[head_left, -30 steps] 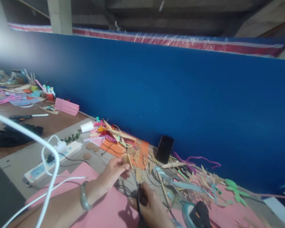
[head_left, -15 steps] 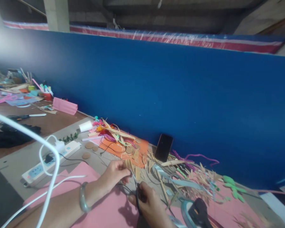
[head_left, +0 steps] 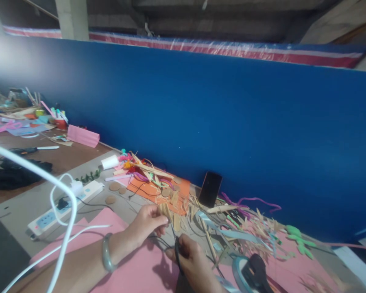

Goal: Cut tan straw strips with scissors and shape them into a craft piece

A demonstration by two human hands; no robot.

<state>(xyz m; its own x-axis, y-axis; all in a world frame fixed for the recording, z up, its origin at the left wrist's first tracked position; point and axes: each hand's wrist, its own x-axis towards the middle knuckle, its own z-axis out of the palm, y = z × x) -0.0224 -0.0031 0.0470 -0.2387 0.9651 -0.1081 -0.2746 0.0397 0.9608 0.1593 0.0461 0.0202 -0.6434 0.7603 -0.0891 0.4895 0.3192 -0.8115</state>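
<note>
Between the thumb and fingers of my left hand is a small tan piece of dried husk. My right hand is wrapped round the dark handles of a pair of scissors. The scissor blades point up and away, their tips beside the husk piece; whether they touch it I cannot tell. Both hands are above a pink sheet. Tan scraps lie just beyond my fingers on an orange sheet.
A dark phone leans against the blue partition. At left are a white power strip and a white cable crossing the near side. A teal-and-black tape dispenser stands at right, beside husk scraps and a green pipe-cleaner shape.
Both hands stay almost in place. The scissors have shifted very slightly, and their blades look closer together than before.
</note>
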